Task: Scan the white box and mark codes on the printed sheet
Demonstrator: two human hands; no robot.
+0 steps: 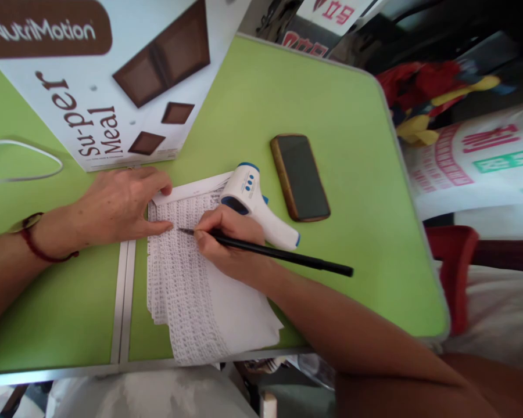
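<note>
A stack of paper sheets, partly covered in dense rows of handwriting, lies on the green table and overhangs its front edge a little. My left hand rests at the stack's left edge, thumb and fingers apart, the thumb on the paper. In my right hand is a slim black pen, its tip touching the sheet near my left thumb. Just beyond that hand, a white and blue infrared thermometer lies across the papers' upper right corner.
A phone in a brown case lies right of the thermometer. Behind the papers stands a large white box. At the left is a white cable. A metal seam crosses the green table; a red chair stands right.
</note>
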